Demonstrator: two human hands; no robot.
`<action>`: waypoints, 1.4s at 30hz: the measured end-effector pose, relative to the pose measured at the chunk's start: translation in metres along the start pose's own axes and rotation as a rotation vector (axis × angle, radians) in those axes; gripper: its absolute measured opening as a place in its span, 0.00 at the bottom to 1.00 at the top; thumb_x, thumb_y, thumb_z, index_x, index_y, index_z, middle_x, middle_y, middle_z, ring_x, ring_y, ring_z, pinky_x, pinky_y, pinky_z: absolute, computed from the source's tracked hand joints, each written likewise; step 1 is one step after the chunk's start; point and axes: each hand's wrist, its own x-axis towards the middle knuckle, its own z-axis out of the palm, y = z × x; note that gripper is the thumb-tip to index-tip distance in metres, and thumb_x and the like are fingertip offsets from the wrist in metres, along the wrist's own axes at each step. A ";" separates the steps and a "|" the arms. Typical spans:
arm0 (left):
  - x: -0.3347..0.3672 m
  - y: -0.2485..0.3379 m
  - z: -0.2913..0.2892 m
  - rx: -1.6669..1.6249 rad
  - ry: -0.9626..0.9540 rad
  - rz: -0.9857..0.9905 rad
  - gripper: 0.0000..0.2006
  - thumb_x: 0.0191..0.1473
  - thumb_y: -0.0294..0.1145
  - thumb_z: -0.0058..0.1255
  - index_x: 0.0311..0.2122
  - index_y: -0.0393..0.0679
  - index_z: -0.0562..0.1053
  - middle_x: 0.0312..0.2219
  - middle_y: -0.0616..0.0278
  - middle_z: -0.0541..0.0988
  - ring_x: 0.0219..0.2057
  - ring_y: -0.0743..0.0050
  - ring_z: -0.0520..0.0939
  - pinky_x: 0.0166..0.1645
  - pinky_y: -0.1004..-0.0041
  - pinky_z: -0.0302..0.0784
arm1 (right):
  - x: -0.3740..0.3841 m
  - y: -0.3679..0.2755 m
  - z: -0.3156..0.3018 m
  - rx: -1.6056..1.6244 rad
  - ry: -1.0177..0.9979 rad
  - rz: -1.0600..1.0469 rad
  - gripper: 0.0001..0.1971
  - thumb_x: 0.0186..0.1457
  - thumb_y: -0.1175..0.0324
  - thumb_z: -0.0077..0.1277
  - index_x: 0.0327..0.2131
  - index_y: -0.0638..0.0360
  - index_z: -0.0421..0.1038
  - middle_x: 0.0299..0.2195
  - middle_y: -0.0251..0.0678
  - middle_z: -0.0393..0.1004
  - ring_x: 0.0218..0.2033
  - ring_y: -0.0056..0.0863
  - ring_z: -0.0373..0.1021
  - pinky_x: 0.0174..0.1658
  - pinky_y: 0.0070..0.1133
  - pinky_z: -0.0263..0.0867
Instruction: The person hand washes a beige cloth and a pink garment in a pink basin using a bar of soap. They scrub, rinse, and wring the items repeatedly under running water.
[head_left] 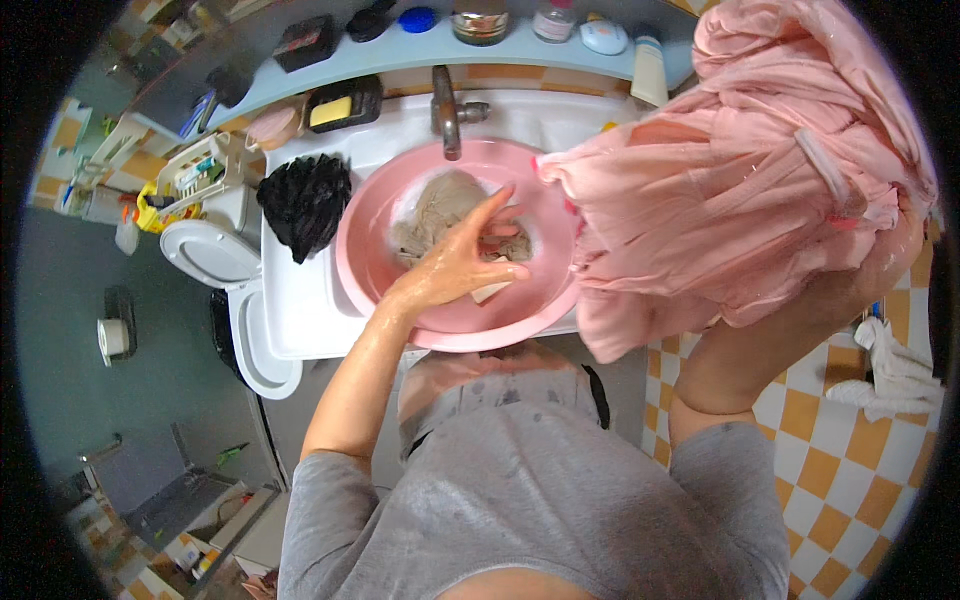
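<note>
The beige cloth (pixel 445 215) sits low in the pink basin (pixel 380 215), half sunk in soapy water, and the basin itself fills the white sink (pixel 300 310) right under the tap (pixel 446 115). The left hand (pixel 465 262) is down on it, fingers spread apart and pressing flat into the wet fabric, thumb reaching toward the middle of the basin; it is resting on the cloth rather than gripped around it. The forearm runs straight up from the grey shirt, wet and shining, wrist nearly level with the basin's near rim.

Up on the other side, the pink garment (pixel 740 190) hangs bunched and dripping, lifted high and clear of the water, partly over the basin's far edge. The right hand (pixel 895 250) is closed on it from underneath, mostly buried in folds, elbow bent sharply.

To do this well, I'd say keep that raised bundle over the basin so the drips land inside, and work the soaked cloth with the whole palm.

A black garment (pixel 305 200) lies heaped on the sink's edge, just beside the basin.
</note>
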 end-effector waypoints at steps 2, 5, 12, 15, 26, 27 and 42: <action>0.002 -0.004 0.003 -0.205 -0.076 0.041 0.56 0.43 0.41 0.72 0.69 0.41 0.44 0.63 0.49 0.62 0.61 0.58 0.67 0.62 0.63 0.66 | -0.002 0.010 0.011 0.062 -0.001 0.062 0.17 0.56 0.73 0.48 0.49 0.61 0.69 0.46 0.38 0.73 0.50 0.29 0.70 0.55 0.26 0.66; -0.009 0.009 0.002 -0.318 0.079 0.076 0.50 0.46 0.39 0.69 0.68 0.38 0.49 0.61 0.52 0.64 0.61 0.61 0.67 0.62 0.64 0.66 | -0.010 0.032 0.023 0.124 0.003 0.182 0.17 0.57 0.72 0.47 0.50 0.61 0.68 0.47 0.39 0.73 0.50 0.29 0.70 0.55 0.26 0.67; -0.054 0.031 -0.057 -0.663 0.648 0.153 0.19 0.60 0.35 0.54 0.54 0.41 0.69 0.49 0.59 0.76 0.51 0.70 0.77 0.56 0.68 0.73 | -0.068 0.089 0.049 0.042 -0.169 0.480 0.18 0.56 0.71 0.50 0.51 0.61 0.67 0.47 0.40 0.73 0.50 0.29 0.70 0.53 0.26 0.68; -0.073 0.042 -0.078 -0.654 0.763 0.169 0.23 0.60 0.44 0.54 0.54 0.39 0.68 0.47 0.56 0.77 0.47 0.68 0.80 0.52 0.68 0.77 | -0.077 0.129 0.028 -0.222 -0.254 0.556 0.16 0.54 0.71 0.56 0.45 0.61 0.67 0.42 0.35 0.73 0.43 0.25 0.71 0.47 0.22 0.69; -0.095 0.028 -0.106 -0.159 1.036 0.028 0.20 0.62 0.44 0.51 0.49 0.37 0.72 0.39 0.62 0.79 0.38 0.74 0.80 0.44 0.74 0.75 | -0.092 0.213 0.007 -1.549 -0.505 0.246 0.15 0.56 0.60 0.56 0.34 0.62 0.68 0.33 0.37 0.75 0.32 0.27 0.73 0.33 0.29 0.67; -0.100 0.023 -0.110 0.019 1.052 -0.015 0.21 0.62 0.45 0.50 0.50 0.37 0.72 0.39 0.62 0.79 0.38 0.75 0.80 0.44 0.75 0.75 | -0.087 0.215 -0.002 -1.487 -0.450 0.254 0.14 0.56 0.59 0.56 0.35 0.61 0.68 0.34 0.37 0.76 0.34 0.29 0.73 0.34 0.30 0.67; -0.131 0.038 -0.125 -0.827 1.020 0.298 0.19 0.65 0.38 0.46 0.57 0.39 0.67 0.54 0.55 0.75 0.55 0.61 0.76 0.61 0.59 0.71 | -0.003 0.141 0.033 0.051 0.124 0.521 0.23 0.63 0.60 0.39 0.55 0.64 0.66 0.55 0.42 0.70 0.57 0.36 0.66 0.62 0.34 0.58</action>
